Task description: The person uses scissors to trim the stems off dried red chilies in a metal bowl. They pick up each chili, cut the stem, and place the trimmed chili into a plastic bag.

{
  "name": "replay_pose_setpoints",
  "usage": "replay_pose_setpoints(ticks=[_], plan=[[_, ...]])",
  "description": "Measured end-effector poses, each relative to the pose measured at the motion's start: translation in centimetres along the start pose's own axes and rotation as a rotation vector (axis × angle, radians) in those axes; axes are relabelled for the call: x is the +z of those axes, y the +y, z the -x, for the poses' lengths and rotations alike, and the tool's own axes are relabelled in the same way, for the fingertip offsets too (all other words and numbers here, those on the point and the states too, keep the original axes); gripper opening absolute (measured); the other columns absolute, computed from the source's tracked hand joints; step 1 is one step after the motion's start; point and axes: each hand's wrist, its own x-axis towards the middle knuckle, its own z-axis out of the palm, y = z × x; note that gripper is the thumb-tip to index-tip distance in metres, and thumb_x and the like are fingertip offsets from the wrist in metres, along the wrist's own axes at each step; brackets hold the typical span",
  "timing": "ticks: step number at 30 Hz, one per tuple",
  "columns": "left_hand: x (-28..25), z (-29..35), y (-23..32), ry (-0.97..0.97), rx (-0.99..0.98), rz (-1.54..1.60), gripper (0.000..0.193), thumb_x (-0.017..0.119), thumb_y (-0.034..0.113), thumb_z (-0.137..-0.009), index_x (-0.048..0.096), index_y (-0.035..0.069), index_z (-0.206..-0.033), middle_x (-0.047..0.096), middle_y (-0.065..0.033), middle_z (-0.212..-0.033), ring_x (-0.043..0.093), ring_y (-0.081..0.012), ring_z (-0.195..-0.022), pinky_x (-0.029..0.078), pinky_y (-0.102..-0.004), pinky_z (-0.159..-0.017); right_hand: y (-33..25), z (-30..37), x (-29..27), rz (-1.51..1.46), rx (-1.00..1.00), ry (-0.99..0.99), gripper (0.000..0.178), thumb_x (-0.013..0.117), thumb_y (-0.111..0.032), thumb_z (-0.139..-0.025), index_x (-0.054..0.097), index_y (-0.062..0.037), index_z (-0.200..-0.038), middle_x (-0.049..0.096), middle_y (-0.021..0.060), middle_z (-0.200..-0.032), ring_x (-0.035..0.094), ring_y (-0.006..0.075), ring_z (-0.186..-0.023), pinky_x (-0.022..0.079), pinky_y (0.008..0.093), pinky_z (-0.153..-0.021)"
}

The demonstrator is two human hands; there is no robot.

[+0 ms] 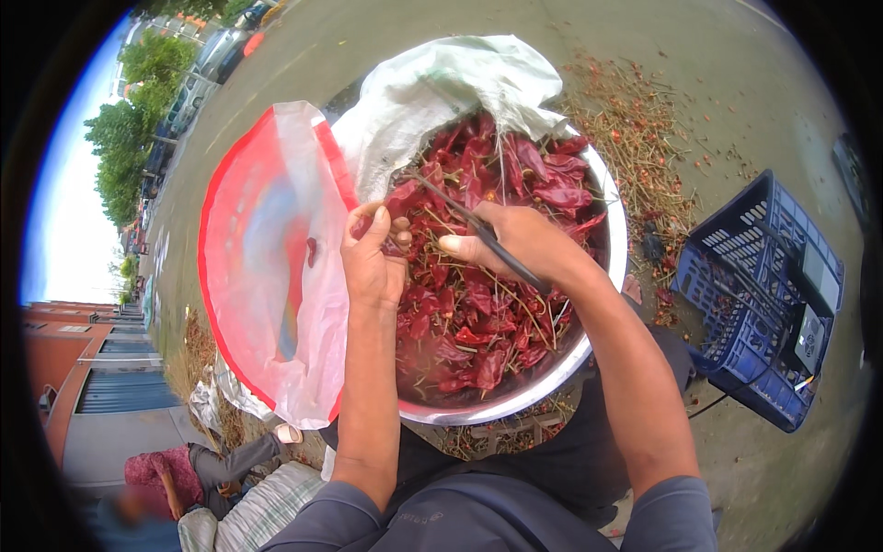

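Red chillies (478, 317) fill the basin (618, 225), a white sack (441, 78) at its far edge. Above them, the right hand (522, 241) grips a dark tool (486, 230); the left hand (372, 267) curls around one chilli (391, 247).

Bare forearms (370, 414) extended; left hand (377, 262) fingers curled; right hand (515, 241) clenched, thumb pointing left.

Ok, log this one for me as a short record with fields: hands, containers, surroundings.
Left grip: curled at the peppers; hold unclear
Right grip: around a long dark tool, tip near the left grip
Basin: full of red peppers
Sack: white, draped at basin's far side
Bag: translucent, red-edged, left of basin
Crate: blue, right of basin
Ground: scattered stems
Person: another, lower left
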Motion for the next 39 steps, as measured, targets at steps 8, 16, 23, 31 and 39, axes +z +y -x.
replay_pose_setpoints(ticks=[8, 16, 23, 31, 39], plan=[[1.8, 1.0, -1.1, -0.085, 0.049, -0.498, 0.029, 0.064, 0.017, -0.099, 0.060, 0.001, -0.123, 0.067, -0.0064, -0.106, 0.061, -0.0115, -0.084, 0.049, -0.0264, -0.067, -0.7, 0.4, 1.5, 0.194, -0.062, 0.235, 0.056, 0.071, -0.052, -0.086, 0.065, 0.0021, -0.096, 0.068, 0.0264, -0.078, 0.068, 0.0463, -0.080, 0.053, 0.0540, -0.071], [3.5, -0.9, -0.7, -0.194, 0.415, -1.100, 0.036, 0.066, 0.014, -0.095, 0.059, -0.001, -0.127, 0.070, -0.0111, -0.107, 0.064, -0.0168, -0.095, 0.050, -0.0313, -0.086, -1.0, 0.3, 1.6, 0.039, -0.068, 0.302, 0.053, 0.075, -0.048, -0.086, 0.065, 0.0043, -0.089, 0.066, 0.0252, -0.073, 0.069, 0.0421, -0.074, 0.053, 0.0495, -0.069], [2.5, -1.6, -0.8, -0.297, 0.112, -0.460, 0.025, 0.064, 0.012, -0.098, 0.063, -0.001, -0.120, 0.064, -0.0039, -0.089, 0.056, -0.0085, -0.075, 0.046, -0.0234, -0.066, -1.3, 0.2, 2.5, -0.440, -0.067, 0.078, 0.052, 0.065, -0.051, -0.095, 0.065, 0.0006, -0.096, 0.061, 0.0092, -0.070, 0.058, 0.0199, -0.055, 0.048, 0.0324, -0.054], [3.5, -0.8, -1.9, -0.314, 0.055, 0.102, 0.015, 0.064, 0.011, -0.099, 0.061, 0.001, -0.109, 0.060, -0.0025, -0.082, 0.052, -0.0095, -0.069, 0.043, -0.0239, -0.059, -2.1, 1.4, 4.0, -1.181, -0.006, -0.209, 0.045, 0.054, -0.053, -0.102, 0.053, -0.0083, -0.095, 0.046, -0.0028, -0.066, 0.040, 0.0053, -0.046, 0.036, 0.0224, -0.040], [5.1, 0.5, -2.8, -0.251, 0.021, 0.134, 0.013, 0.062, 0.015, -0.101, 0.061, 0.003, -0.106, 0.063, -0.0005, -0.082, 0.048, -0.0066, -0.061, 0.046, -0.0211, -0.059, -1.9, 1.5, 3.6, -1.423, -0.124, -0.179, 0.043, 0.048, -0.051, -0.105, 0.055, -0.0093, -0.102, 0.050, -0.0021, -0.072, 0.042, 0.0043, -0.050, 0.038, 0.0211, -0.042]])
